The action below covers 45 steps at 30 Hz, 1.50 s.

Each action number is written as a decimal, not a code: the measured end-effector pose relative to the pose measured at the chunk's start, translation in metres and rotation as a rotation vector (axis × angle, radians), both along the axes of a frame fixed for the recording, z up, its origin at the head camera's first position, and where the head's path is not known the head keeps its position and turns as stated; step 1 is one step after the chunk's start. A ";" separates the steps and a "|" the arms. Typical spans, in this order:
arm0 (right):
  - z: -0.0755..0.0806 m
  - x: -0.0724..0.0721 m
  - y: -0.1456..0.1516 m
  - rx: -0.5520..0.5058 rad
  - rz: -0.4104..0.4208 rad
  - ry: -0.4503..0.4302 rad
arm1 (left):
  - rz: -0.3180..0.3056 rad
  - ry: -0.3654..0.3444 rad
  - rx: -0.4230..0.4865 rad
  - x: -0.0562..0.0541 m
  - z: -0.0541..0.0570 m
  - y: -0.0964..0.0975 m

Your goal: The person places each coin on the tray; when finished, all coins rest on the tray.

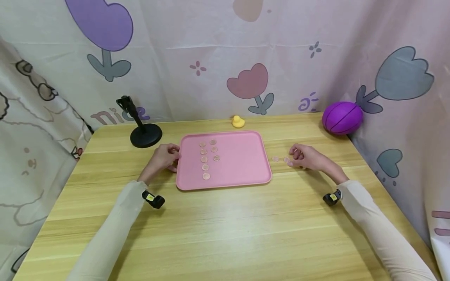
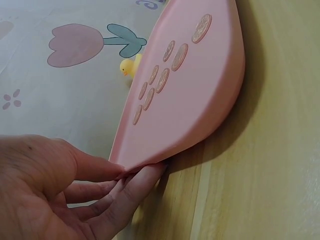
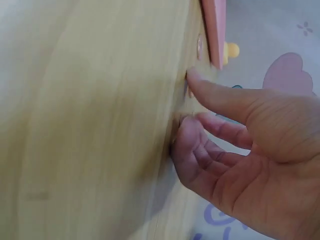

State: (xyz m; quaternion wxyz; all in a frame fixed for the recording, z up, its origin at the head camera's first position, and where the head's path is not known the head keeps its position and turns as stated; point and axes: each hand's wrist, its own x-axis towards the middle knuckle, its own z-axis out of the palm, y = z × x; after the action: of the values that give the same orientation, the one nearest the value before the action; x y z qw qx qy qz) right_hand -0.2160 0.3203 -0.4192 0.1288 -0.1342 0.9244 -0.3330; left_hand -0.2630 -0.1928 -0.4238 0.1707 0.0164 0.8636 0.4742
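Note:
A pink tray point(image 1: 242, 156) lies on the table with several coin-like copper discs point(image 1: 205, 167) in two columns on its left half. My left hand point(image 1: 165, 157) pinches the tray's left rim, thumb above and fingers below in the left wrist view. To the tray's right, two more copper discs point(image 1: 275, 159) lie on the wood. At the farther of these discs point(image 1: 286, 160) is my right hand point(image 1: 306, 157), its thumb tip right at the disc. A gap shows between that thumb and the loosely bent fingers point(image 3: 187, 137) in the right wrist view.
A yellow toy duck point(image 1: 238, 121) sits behind the tray. At the back left stands a black stand point(image 1: 145, 135) on a round base. A purple ball point(image 1: 342, 118) rests at the back right corner, against the patterned curtain point(image 1: 197, 93).

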 end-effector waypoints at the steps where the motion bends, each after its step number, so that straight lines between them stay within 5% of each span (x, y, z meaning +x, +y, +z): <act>1: 0.000 -0.001 -0.002 -0.003 0.005 0.002 | -0.001 -0.001 0.001 0.000 0.000 0.000; 7: -0.005 -0.008 -0.010 -0.016 0.031 0.030 | 0.012 -0.005 0.001 0.000 0.000 0.000; 18: -0.013 -0.010 -0.010 -0.035 -0.076 0.010 | 0.030 -0.015 0.001 -0.001 -0.002 0.003; 27: 0.010 -0.010 -0.102 -0.291 0.009 -0.123 | 0.030 0.004 0.003 -0.001 -0.001 0.001; 31: 0.006 -0.013 -0.149 -0.327 0.056 -0.193 | 0.034 -0.001 -0.003 -0.002 0.000 0.003; 37: -0.002 -0.022 -0.193 -0.366 0.011 -0.286 | 0.028 0.016 -0.010 -0.004 0.003 0.007; 45: -0.008 -0.028 -0.222 -0.298 0.030 -0.271 | 0.039 0.001 -0.021 -0.001 0.001 0.002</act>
State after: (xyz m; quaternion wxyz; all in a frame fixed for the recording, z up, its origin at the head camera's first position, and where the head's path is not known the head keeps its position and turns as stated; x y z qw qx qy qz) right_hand -0.2442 0.0985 -0.4276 0.2357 -0.1197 0.8369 -0.4794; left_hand -0.2637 -0.1903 -0.4231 0.1612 -0.0020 0.8686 0.4685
